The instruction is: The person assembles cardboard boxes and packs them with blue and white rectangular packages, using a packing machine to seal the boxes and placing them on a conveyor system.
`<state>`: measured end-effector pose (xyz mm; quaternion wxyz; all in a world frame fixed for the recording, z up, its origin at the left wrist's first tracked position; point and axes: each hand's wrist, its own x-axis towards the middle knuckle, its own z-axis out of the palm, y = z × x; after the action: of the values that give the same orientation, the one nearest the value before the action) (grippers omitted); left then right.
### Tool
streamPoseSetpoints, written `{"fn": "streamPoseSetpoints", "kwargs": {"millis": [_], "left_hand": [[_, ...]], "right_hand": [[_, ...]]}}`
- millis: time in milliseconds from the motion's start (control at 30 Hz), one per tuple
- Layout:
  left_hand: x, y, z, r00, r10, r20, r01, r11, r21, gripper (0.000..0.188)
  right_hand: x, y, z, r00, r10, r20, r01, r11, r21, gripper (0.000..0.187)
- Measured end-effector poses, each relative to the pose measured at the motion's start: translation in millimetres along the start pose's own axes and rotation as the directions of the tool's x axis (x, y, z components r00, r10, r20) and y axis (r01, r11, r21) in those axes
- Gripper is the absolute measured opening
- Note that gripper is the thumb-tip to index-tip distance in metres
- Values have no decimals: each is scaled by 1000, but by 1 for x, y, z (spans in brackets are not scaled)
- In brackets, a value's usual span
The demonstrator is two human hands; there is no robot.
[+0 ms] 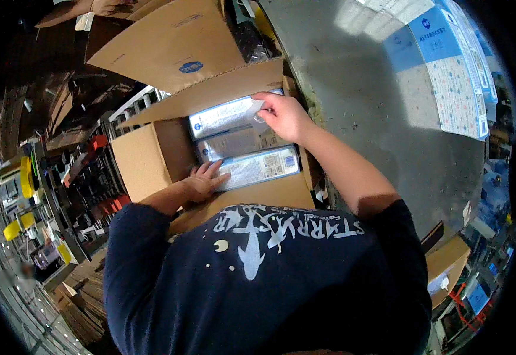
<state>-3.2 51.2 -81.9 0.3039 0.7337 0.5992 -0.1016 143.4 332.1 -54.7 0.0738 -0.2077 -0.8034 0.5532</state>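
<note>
An open cardboard carton (136, 160) stands in front of me with its flaps folded out. Inside lie blue-edged white packages: a far package (222, 117), a shaded middle package (228, 144) set lower, and a near package (261, 167). My left hand (202, 182) rests with fingers spread on the left end of the near package. At the far package's right end is my right hand (284, 118), its thumb and fingers bent toward each other. A small pale piece shows by its thumb, too unclear to name.
A large carton flap (172, 50) rises behind the packages. On the grey work surface (358, 118) at the right stand blue-and-white patterned boxes (456, 77). Rollers (136, 106) run along the carton's left. Another cardboard box (450, 266) sits at the lower right. A person's hand (107, 6) shows at the top left.
</note>
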Motion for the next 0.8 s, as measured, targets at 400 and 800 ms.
{"fn": "streamPoseSetpoints", "kwargs": {"millis": [400, 800], "left_hand": [[133, -4, -102, 910, -36, -413, -178, 866, -467, 25], [223, -95, -1, 962, -265, 57, 269, 902, -337, 23]], "right_hand": [[-78, -75, -149, 993, 103, -58, -117, 921, -371, 38], [-137, -24, -393, 645, 312, -698, -725, 539, -429, 75]]}}
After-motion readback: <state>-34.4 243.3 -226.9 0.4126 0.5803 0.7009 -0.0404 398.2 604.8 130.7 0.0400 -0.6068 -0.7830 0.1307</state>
